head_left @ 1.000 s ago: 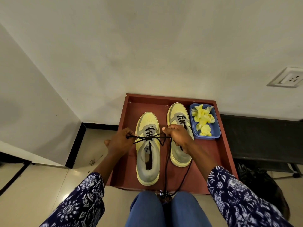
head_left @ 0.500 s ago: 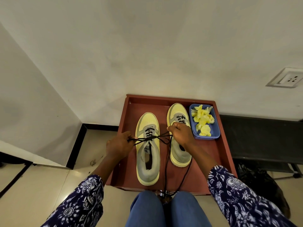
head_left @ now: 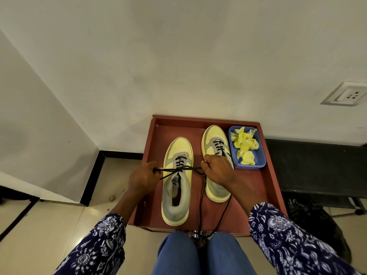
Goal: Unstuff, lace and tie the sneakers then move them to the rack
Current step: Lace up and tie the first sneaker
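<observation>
A white wall fills the top of the frame, and a red-brown tray [head_left: 156,147] sits on the floor against it, just below the middle. In the tray stand two yellow and grey sneakers, toes pointing up the frame toward the wall. The left sneaker [head_left: 177,181] lies at the middle of the frame, its long side running up and down. Its black lace [head_left: 178,170] is pulled tight straight across it, from left to right, so the lace crosses the shoe like a plus sign. The left hand [head_left: 144,176] pinches the lace end just left of the shoe, with fingers curled round it. The right hand [head_left: 217,168] grips the other end just right of the shoe, closed in a fist. Both hands are about as near to the knot. The pull looks set to go sideways, away from the shoe, to make the knot snug. The right sneaker [head_left: 215,143] stands beside it, partly under the right hand, with long loose lace ends [head_left: 200,205] trailing down toward the knees. A blue tub [head_left: 260,161] of crumpled yellow paper [head_left: 245,144] sits at the tray's upper right.
</observation>
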`<move>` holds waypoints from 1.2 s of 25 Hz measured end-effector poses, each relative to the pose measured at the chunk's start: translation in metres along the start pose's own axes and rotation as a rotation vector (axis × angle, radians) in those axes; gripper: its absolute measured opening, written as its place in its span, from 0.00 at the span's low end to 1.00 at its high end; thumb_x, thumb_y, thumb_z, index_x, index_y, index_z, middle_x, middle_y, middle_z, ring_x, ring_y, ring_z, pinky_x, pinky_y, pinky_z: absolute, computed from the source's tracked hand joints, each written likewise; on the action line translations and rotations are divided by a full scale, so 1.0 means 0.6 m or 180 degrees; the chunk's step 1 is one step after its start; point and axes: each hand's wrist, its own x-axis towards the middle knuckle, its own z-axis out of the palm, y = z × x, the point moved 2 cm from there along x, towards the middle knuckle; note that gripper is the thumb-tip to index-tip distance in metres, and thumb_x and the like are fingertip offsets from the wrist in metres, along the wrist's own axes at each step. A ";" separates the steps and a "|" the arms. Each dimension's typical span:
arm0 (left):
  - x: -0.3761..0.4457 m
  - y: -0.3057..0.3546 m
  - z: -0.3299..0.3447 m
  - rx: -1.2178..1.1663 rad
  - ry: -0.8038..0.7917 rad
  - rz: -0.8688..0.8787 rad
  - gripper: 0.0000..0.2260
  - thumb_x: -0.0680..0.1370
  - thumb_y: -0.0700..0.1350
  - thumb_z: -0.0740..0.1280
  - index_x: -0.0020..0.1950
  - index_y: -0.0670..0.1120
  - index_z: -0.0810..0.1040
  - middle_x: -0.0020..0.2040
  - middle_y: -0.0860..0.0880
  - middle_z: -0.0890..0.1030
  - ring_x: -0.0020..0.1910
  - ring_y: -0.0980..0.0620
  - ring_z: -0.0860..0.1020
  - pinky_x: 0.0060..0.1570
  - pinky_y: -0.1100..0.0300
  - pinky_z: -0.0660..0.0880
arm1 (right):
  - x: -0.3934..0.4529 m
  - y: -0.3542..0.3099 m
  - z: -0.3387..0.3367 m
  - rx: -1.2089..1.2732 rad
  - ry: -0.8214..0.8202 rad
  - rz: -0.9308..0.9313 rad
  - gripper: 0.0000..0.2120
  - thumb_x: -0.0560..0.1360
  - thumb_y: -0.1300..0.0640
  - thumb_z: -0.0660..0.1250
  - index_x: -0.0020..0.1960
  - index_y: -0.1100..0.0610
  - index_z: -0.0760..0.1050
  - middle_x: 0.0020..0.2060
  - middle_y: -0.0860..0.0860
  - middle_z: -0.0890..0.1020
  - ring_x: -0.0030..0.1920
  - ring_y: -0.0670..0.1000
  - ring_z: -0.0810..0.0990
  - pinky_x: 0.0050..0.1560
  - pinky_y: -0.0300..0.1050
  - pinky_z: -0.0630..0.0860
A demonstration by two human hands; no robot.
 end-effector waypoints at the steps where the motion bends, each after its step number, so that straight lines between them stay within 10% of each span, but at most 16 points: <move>1: 0.001 0.001 0.000 -0.0002 0.0010 -0.0002 0.09 0.77 0.42 0.61 0.36 0.50 0.70 0.29 0.55 0.70 0.29 0.57 0.69 0.27 0.63 0.62 | 0.001 0.002 0.002 -0.0060 -0.0039 0.0014 0.15 0.73 0.54 0.56 0.36 0.65 0.72 0.35 0.62 0.81 0.37 0.61 0.78 0.35 0.43 0.63; 15: -0.016 -0.039 0.028 -0.0099 -0.0082 0.0109 0.04 0.78 0.47 0.62 0.43 0.50 0.71 0.34 0.53 0.75 0.35 0.53 0.74 0.45 0.54 0.71 | -0.005 -0.011 -0.008 -0.0784 -0.0337 0.0195 0.14 0.75 0.50 0.60 0.45 0.60 0.78 0.44 0.59 0.83 0.47 0.60 0.80 0.43 0.47 0.72; 24: -0.018 -0.043 0.028 -0.0887 -0.0425 -0.0328 0.24 0.72 0.70 0.55 0.41 0.49 0.72 0.38 0.49 0.80 0.40 0.50 0.79 0.51 0.49 0.74 | -0.005 -0.026 0.023 -0.0627 -0.0719 0.0424 0.11 0.78 0.54 0.54 0.58 0.57 0.68 0.49 0.62 0.81 0.51 0.64 0.78 0.46 0.53 0.73; 30: -0.007 -0.006 0.023 -0.0324 -0.0492 -0.0050 0.11 0.78 0.58 0.59 0.37 0.56 0.67 0.43 0.52 0.75 0.48 0.52 0.71 0.51 0.54 0.62 | 0.002 -0.044 0.026 -0.0335 -0.0763 0.0502 0.15 0.77 0.56 0.54 0.63 0.51 0.61 0.45 0.60 0.82 0.46 0.62 0.80 0.45 0.52 0.76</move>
